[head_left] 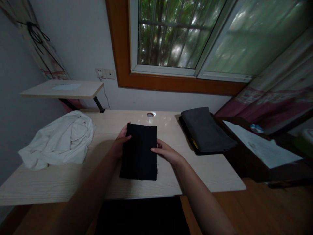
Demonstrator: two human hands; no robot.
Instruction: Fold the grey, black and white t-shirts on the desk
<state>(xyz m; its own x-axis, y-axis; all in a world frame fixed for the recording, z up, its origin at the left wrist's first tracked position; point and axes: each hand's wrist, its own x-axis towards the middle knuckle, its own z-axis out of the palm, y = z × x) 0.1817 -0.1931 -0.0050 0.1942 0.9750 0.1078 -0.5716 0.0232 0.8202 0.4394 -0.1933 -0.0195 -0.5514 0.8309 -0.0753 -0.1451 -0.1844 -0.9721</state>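
A black folded cloth [140, 153], flat and roughly rectangular, is held between my two hands over the middle of the desk. My left hand [119, 141] grips its left edge, thumb on top and the other fingers mostly hidden behind it. On the right edge, my right hand [167, 150] pinches the cloth with its thumb on top and fingers beneath. Whether the lower end touches the desk I cannot tell. To the right lies a stack of folded grey and black cloth [205, 129]. A crumpled white cloth [61, 138] lies at the left.
The pale wooden desk [202, 176] has a raised shelf [61, 89] at its back left and a cable hole [150, 115] near the wall. Beyond its right end stands a dark surface with a white sheet [259, 143]. A window [181, 36] is above.
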